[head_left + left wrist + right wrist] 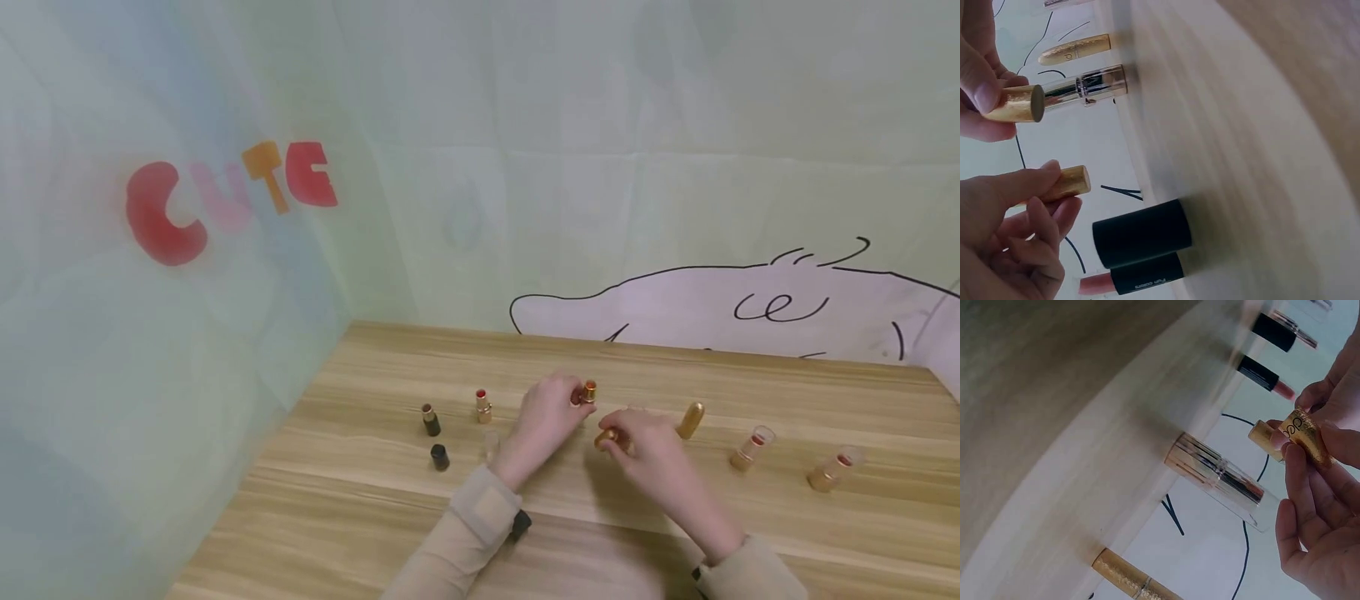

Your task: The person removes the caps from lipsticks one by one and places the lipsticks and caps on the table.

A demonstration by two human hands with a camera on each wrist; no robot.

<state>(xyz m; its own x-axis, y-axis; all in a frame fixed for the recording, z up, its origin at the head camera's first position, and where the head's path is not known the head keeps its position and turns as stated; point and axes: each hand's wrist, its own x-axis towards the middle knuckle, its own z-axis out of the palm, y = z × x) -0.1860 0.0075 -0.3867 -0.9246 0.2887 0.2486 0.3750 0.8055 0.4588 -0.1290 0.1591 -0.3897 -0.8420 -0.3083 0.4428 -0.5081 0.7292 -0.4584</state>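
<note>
While hands (543, 421) (651, 446) hold tube (1074, 180) and lettered cap (1304, 432), both shine gold.

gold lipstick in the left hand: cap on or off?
Off. Left hand holds the gold tube; right hand holds the gold cap, apart from it.

The far strip of the wood-grain table (427, 346) lies free. A gold, clear-capped lipstick (1210, 472) and a gold, round-tipped tube (691, 420) crowd the right hand (647, 440); left of the left hand (549, 412), a red-tipped gold lipstick (483, 408) and an uncapped black lipstick (431, 422) stand in the way, a gap between them.
</note>
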